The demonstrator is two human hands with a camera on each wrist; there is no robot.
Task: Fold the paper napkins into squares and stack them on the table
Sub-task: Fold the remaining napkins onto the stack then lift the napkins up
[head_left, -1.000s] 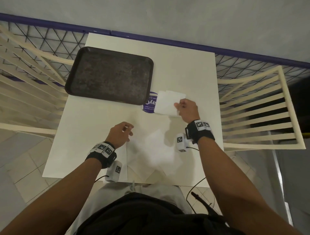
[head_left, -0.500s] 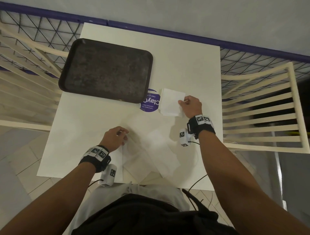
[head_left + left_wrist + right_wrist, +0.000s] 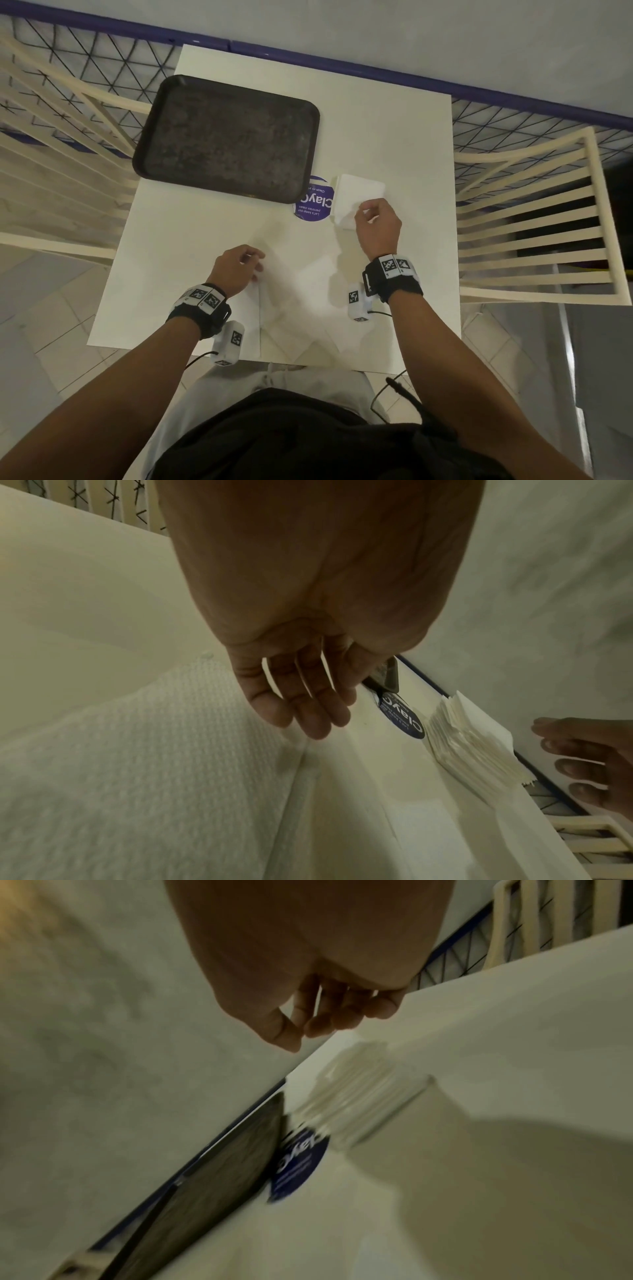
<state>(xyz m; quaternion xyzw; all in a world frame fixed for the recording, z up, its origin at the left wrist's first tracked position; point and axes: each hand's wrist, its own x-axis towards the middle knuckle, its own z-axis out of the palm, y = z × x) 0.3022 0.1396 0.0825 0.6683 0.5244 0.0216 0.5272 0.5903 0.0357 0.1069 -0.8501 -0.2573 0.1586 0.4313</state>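
Stack of folded napkins [image 3: 356,197] on tabletop [image 3: 394,137]; right hand [image 3: 376,226] above it, fingers loose, empty; left hand [image 3: 236,270] relaxed on unfolded napkins [image 3: 294,301], more folding left

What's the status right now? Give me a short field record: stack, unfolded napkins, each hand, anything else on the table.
stack: folded napkin stack on the white table, beside the purple round sticker
unfolded napkins: loose napkins spread at the near edge
right hand: right hand just above the stack's near corner, empty, fingers loosely curled
left hand: left hand touches the loose napkins' edge, fingers relaxed
other: dark tray at far left
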